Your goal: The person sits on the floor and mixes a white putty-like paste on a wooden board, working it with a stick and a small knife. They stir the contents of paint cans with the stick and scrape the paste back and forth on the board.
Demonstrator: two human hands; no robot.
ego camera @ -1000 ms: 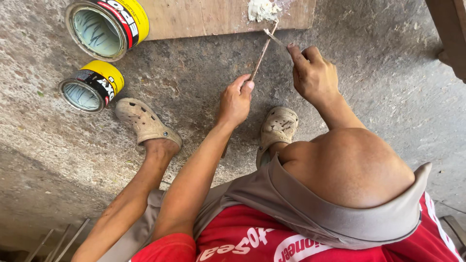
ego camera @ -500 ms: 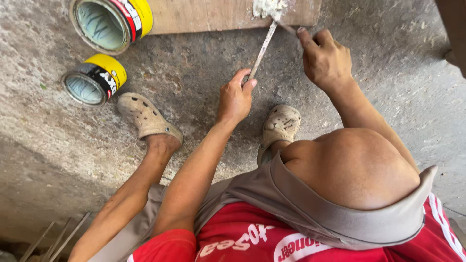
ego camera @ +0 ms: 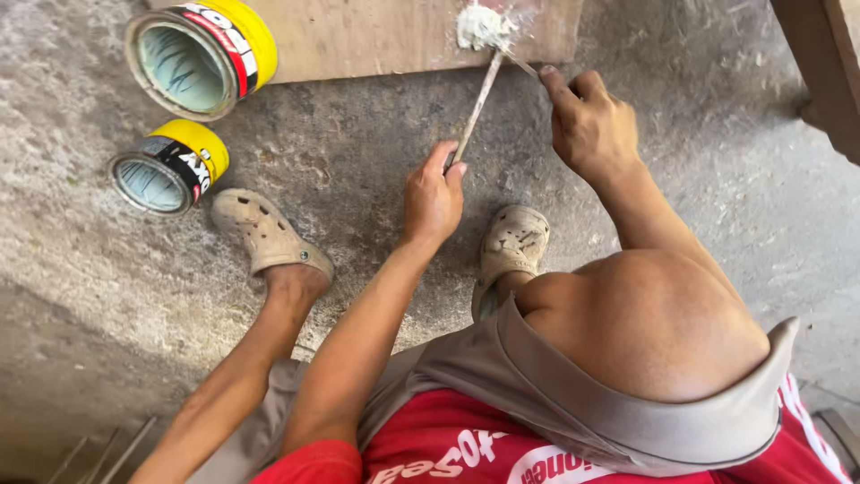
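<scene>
My left hand (ego camera: 434,195) pinches the lower end of a thin wooden stick (ego camera: 475,106). The stick's far tip reaches a lump of white putty (ego camera: 480,27) on a flat wooden board (ego camera: 376,40) lying on the concrete floor. My right hand (ego camera: 587,125) is closed around a thin blade-like tool (ego camera: 521,63), and its tip touches the same lump from the right. Both hands hover just in front of the board's near edge, with the right one higher and further right.
Two open yellow cans stand at the left: a large can (ego camera: 202,54) beside the board and a small can (ego camera: 170,166) nearer me. My feet are in worn clogs (ego camera: 269,237) (ego camera: 512,246) on rough concrete. A wooden post (ego camera: 824,72) is at top right.
Both hands have moved forward toward the board. The stick and the blade tips, which were crossing short of the putty, now meet in the white lump.
</scene>
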